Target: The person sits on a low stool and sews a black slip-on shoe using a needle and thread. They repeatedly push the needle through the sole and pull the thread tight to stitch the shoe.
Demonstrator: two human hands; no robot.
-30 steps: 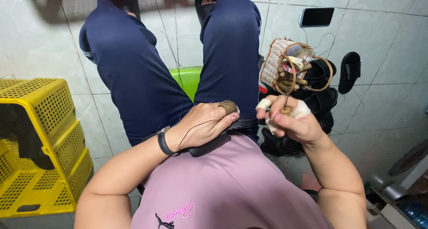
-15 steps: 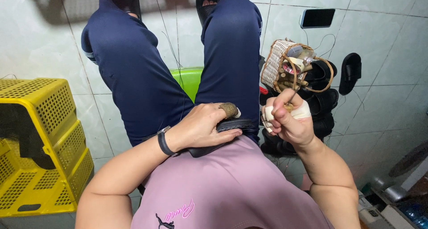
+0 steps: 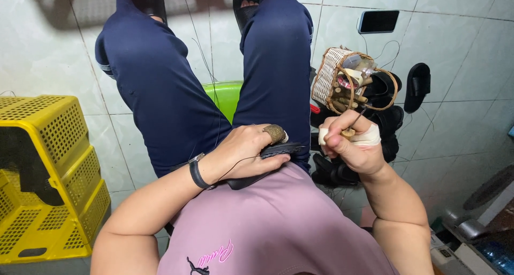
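We press our left hand (image 3: 243,152) flat on the dark shoe piece (image 3: 267,160) in our lap, thimble (image 3: 274,133) on one finger, so it stays put. Our right hand (image 3: 350,144), taped fingers closed tight, holds the awl handle (image 3: 349,131) upright just right of it, thread (image 3: 225,173) trailing. A small basket (image 3: 332,77) stands far right.

Bright, even indoor light fills the head view, with soft sheen on the pale floor tiles (image 3: 460,125) but no harsh glare. A broad dark shadow lies across the tiles at the top edge, and another sits inside the yellow crate (image 3: 48,178). The wide lens bends tile joints into curves toward the edges. Focus is sharp at the centre; the lower right corner is dim and slightly soft.
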